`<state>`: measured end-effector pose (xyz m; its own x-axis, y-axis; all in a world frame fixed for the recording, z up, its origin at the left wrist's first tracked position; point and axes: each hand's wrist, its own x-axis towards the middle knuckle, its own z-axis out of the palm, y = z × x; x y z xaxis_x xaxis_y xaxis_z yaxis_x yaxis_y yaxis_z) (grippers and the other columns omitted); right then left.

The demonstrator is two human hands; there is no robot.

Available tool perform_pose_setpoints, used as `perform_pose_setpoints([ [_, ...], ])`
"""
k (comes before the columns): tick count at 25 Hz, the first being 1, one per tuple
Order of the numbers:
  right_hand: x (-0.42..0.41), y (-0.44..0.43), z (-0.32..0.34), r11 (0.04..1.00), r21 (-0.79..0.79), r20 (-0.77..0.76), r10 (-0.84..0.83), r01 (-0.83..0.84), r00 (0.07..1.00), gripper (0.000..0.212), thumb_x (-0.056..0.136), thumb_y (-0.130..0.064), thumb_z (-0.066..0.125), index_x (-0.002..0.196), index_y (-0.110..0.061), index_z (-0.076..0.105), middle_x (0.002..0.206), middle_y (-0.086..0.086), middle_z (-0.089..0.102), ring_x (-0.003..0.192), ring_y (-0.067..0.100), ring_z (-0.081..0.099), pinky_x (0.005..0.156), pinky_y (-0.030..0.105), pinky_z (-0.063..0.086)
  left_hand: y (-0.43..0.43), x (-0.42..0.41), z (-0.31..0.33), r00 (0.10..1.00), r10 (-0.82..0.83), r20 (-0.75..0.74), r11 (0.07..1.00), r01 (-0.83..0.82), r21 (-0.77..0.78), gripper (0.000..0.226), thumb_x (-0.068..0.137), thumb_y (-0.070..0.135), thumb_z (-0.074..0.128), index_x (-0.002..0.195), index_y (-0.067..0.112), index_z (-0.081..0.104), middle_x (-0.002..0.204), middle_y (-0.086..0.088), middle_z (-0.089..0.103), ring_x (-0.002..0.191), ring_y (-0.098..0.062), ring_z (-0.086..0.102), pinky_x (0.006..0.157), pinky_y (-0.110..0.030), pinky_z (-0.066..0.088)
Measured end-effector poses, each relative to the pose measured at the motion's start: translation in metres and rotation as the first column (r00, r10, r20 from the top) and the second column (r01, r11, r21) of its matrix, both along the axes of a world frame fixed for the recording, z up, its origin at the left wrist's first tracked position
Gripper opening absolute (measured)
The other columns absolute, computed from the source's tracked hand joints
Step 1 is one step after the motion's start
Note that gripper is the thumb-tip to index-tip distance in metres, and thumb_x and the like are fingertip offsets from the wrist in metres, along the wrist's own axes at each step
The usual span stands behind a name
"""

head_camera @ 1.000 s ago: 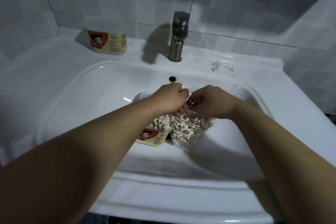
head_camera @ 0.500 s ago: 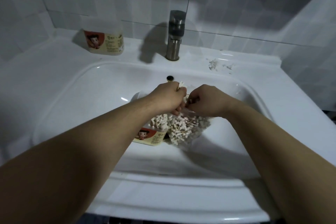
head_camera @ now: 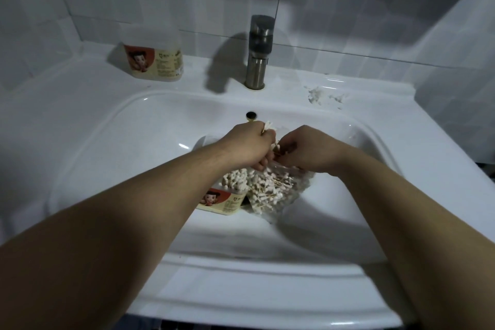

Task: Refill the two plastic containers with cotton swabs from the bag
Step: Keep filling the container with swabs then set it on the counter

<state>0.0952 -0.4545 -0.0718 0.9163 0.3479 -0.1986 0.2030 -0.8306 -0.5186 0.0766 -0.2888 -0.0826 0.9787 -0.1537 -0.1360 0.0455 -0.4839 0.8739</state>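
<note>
An open plastic container [head_camera: 223, 202] with a cartoon label stands in the sink basin, packed with upright cotton swabs. Right beside it lies a clear bag [head_camera: 278, 190] holding several loose swabs. My left hand [head_camera: 247, 146] is closed on a small bunch of cotton swabs [head_camera: 268, 126] whose tips stick out above the fist. My right hand [head_camera: 308, 151] pinches the mouth of the bag, touching the left hand. A second labelled container [head_camera: 154, 60] stands on the counter at the back left, its lid on.
A white sink [head_camera: 107, 142] fills the view, with an overflow hole [head_camera: 251, 115] at the back. A metal faucet [head_camera: 258, 53] rises behind it. White crumbs [head_camera: 322, 95] lie on the counter at the back right. Tiled walls close in behind and on both sides.
Both hands stay together over the bag mouth; they have barely shifted. The left hand keeps its bunch of swabs.
</note>
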Motion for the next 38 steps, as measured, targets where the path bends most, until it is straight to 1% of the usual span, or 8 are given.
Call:
perform_pose_setpoints([
  [3, 0.004, -0.004, 0.004, 0.998, -0.011, 0.084, -0.056, 0.058, 0.995, 0.015, 0.078, -0.019, 0.079, 0.067, -0.014, 0.072, 0.056, -0.003, 0.064, 0.053, 0.01, 0.055, 0.055, 0.024, 0.043, 0.001, 0.001, 0.001, 1.0, -0.007, -0.003, 1.0, 0.007, 0.007, 0.024, 0.108, 0.027, 0.042, 0.092, 0.016, 0.055, 0.09, -0.013, 0.075, 0.074, -0.023, 0.071, 0.073, -0.039, 0.064],
  [7, 0.003, -0.013, 0.015, 0.985, 0.138, 0.075, -0.114, 0.103, 0.991, 0.007, 0.083, -0.012, 0.08, 0.076, -0.016, 0.078, 0.057, -0.004, 0.071, 0.046, 0.002, 0.062, 0.047, 0.012, 0.044, 0.001, -0.001, 0.002, 1.0, 0.005, -0.011, 1.0, -0.005, 0.019, 0.024, 0.108, 0.027, 0.041, 0.095, 0.013, 0.057, 0.091, -0.012, 0.075, 0.074, -0.023, 0.07, 0.07, -0.038, 0.062],
  [12, 0.006, -0.019, 0.017, 0.931, 0.32, 0.094, -0.217, 0.177, 0.972, 0.002, 0.084, -0.005, 0.078, 0.084, -0.006, 0.08, 0.067, 0.01, 0.075, 0.049, 0.011, 0.064, 0.052, 0.02, 0.05, 0.002, -0.003, 0.004, 0.999, -0.039, 0.03, 0.985, 0.033, 0.169, 0.027, 0.109, 0.033, 0.037, 0.102, 0.015, 0.055, 0.095, -0.007, 0.076, 0.088, -0.025, 0.074, 0.077, -0.042, 0.059],
  [20, 0.007, -0.017, 0.016, 0.825, 0.508, -0.03, -0.273, 0.25, 0.962, 0.007, 0.084, 0.003, 0.077, 0.09, -0.002, 0.078, 0.074, 0.02, 0.072, 0.066, 0.025, 0.072, 0.058, 0.033, 0.061, 0.001, -0.004, 0.005, 0.997, -0.07, 0.017, 0.981, 0.066, 0.18, 0.028, 0.109, 0.033, 0.037, 0.093, 0.018, 0.054, 0.093, -0.001, 0.074, 0.087, -0.023, 0.074, 0.065, -0.032, 0.053],
  [25, 0.003, -0.017, 0.017, 0.852, 0.486, -0.011, -0.218, 0.196, 0.976, 0.009, 0.087, -0.002, 0.077, 0.094, -0.006, 0.079, 0.072, 0.014, 0.073, 0.068, 0.02, 0.074, 0.057, 0.03, 0.06, 0.001, -0.003, 0.002, 0.994, -0.11, 0.002, 0.976, 0.108, 0.188, 0.027, 0.109, 0.034, 0.039, 0.095, 0.017, 0.056, 0.093, 0.002, 0.074, 0.081, -0.017, 0.074, 0.061, -0.03, 0.051],
  [28, 0.004, -0.014, 0.018, 0.802, 0.57, 0.025, -0.237, 0.18, 0.971, 0.009, 0.087, 0.0, 0.076, 0.09, -0.008, 0.078, 0.068, 0.013, 0.07, 0.065, 0.02, 0.073, 0.059, 0.026, 0.058, 0.001, -0.003, 0.002, 0.993, -0.117, 0.013, 0.976, 0.113, 0.185, 0.027, 0.109, 0.034, 0.039, 0.097, 0.018, 0.057, 0.093, 0.001, 0.075, 0.082, -0.019, 0.074, 0.062, -0.03, 0.051],
  [33, 0.006, -0.014, 0.023, 0.699, 0.686, 0.043, -0.316, 0.202, 0.948, 0.013, 0.086, 0.003, 0.076, 0.083, -0.009, 0.078, 0.077, 0.012, 0.072, 0.063, 0.019, 0.067, 0.064, 0.024, 0.059, 0.001, -0.001, 0.003, 0.998, -0.058, 0.014, 0.996, 0.057, 0.067, 0.027, 0.11, 0.03, 0.038, 0.104, 0.015, 0.059, 0.092, -0.002, 0.074, 0.076, -0.018, 0.07, 0.06, -0.028, 0.048],
  [38, 0.008, -0.016, 0.019, 0.792, 0.578, 0.118, -0.321, 0.198, 0.94, 0.015, 0.086, -0.003, 0.078, 0.083, -0.018, 0.079, 0.066, 0.004, 0.072, 0.058, 0.017, 0.071, 0.064, 0.027, 0.059, -0.001, 0.002, 0.009, 0.999, 0.05, -0.011, 0.98, -0.051, -0.194, 0.023, 0.109, 0.024, 0.039, 0.101, 0.015, 0.058, 0.088, -0.003, 0.069, 0.067, -0.014, 0.06, 0.055, -0.026, 0.046],
])
